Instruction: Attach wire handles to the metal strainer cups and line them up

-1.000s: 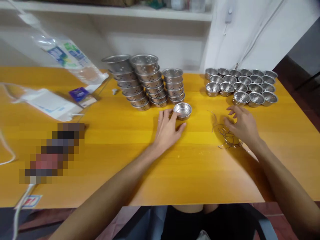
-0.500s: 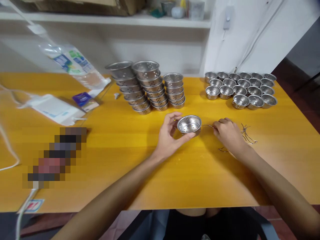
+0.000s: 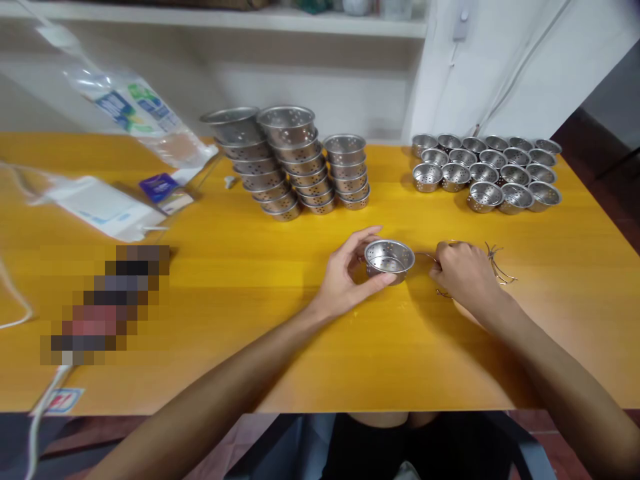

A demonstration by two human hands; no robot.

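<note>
Cup (image 3: 389, 260), judged light, stiff, is held by its sides in left grip (image 3: 347, 273); wire (image 3: 425, 255) seems pinched in right grip (image 3: 465, 270).

Over the table (image 3: 310, 373), the left hand (image 3: 345, 277) and right hand (image 3: 463, 270) are bare, with slender fingers. The left forearm (image 3: 225, 373) and right forearm (image 3: 555, 367) are bare too, tapering toward the wrists. Below the table's near edge show bare legs (image 3: 380, 419) and black clothing (image 3: 367, 450) with a small, blurred pale patch (image 3: 407, 471).
</note>
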